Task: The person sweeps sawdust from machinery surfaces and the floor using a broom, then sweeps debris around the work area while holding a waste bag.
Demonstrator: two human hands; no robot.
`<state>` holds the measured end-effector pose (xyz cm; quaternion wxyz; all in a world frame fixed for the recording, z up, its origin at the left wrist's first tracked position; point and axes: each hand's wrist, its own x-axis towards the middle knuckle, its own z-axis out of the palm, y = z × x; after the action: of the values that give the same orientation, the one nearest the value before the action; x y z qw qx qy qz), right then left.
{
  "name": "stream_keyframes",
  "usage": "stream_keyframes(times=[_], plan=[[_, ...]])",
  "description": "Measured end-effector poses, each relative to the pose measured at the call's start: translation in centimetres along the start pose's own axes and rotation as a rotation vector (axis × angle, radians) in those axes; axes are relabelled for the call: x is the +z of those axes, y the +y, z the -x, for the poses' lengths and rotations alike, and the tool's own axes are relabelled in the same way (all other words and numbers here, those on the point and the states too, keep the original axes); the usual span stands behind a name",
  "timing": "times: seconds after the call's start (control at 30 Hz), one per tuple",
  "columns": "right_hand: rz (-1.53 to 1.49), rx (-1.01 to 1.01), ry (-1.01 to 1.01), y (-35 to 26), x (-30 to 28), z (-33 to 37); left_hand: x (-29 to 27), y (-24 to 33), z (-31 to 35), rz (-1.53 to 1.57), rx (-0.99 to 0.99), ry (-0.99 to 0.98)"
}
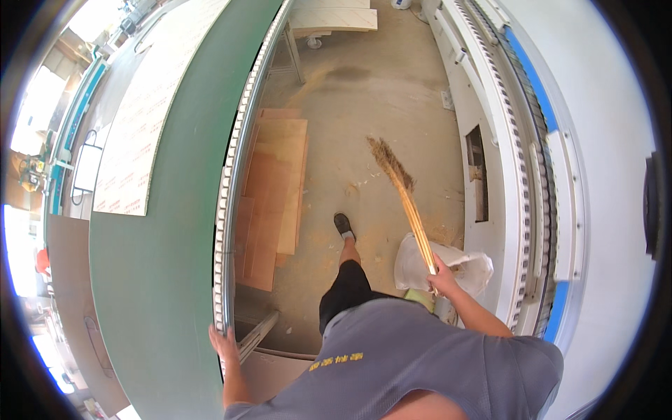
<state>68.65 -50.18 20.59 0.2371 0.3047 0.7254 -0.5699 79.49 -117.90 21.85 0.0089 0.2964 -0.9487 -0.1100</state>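
My right hand [442, 278] is closed around the lower end of a straw-coloured broom [413, 210] that looks like a bundle of thin sticks. Its brown, ragged bristles [390, 165] point up and away, over the floor. Just beside that hand, a white sack [476, 271] stands with its mouth open. My left hand [224, 344] rests with fingers stretched out on the edge of a long roller rail [222, 245], and nothing shows in it. This rail borders a green-topped table [168, 280] at my left.
Brown boards [269, 203] lean or lie low beside the rail. At the right runs a long white machine [504, 210] with a toothed chain track. A pale printed panel [140, 147] lies on the table. Farther off stands a wheeled stack of pale boards [336, 17]. Dust marks the floor [350, 105].
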Motion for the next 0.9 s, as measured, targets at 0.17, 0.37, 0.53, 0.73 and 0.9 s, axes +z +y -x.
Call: stream_keyframes(times=[0.17,0.37,0.53,0.73,0.9], plan=[[-0.069,0.085,-0.073,-11.7,-2.6,-12.4,1.7,24.1,-17.3,-0.045,0.209,0.063],[0.094,0.056,-0.044,-25.7,-4.5,-25.8,6.9,47.3,-39.0,0.013,0.470,0.017],[0.183,-0.044,-0.105,-36.7,-5.6,-45.5,12.3,63.4,-55.7,0.003,0.524,0.027],[0.479,-0.353,-0.150,-53.2,-1.7,-83.6,14.9,82.9,-72.5,-0.004,0.386,-0.061],[0.620,-0.211,-0.202,-61.9,4.5,-109.6,19.0,94.1,-81.9,0.026,0.239,-0.151]])
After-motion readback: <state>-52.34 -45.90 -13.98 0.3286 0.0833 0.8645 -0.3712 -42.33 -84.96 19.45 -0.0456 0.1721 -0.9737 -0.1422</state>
